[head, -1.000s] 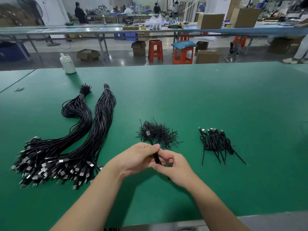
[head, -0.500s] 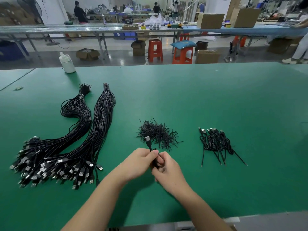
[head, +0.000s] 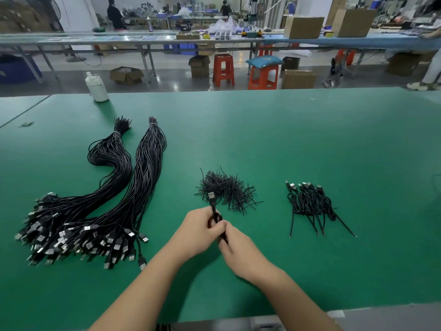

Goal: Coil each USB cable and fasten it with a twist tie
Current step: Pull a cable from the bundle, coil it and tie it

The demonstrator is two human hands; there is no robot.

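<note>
1. A wide bench [head: 310, 144] covered in green matting carries everything.
2. Far to the left of the grip lie two long bundles of loose black USB cables [head: 100, 211], their silver plugs fanned out at the near end and their far ends tied together.
3. Well to the right of the grip sits a small heap of coiled black cables [head: 312, 201], already fastened, with thin tails pointing toward the near edge.
4. Just beyond the grip lies a bristly pile of short black twist ties [head: 226, 189].
5. The left hand [head: 195, 232] and the right hand [head: 241, 249] meet fingertip to fingertip above the bench, and both grips are clamped on one coiled black USB cable [head: 216, 217].
6. That cable's silver-tipped plug [head: 211, 197] sticks up out of the grip, pointing toward the tie pile.
7. Far beyond and to the left of the grip, a white plastic bottle [head: 96, 88] stands at the bench's far edge.
</note>
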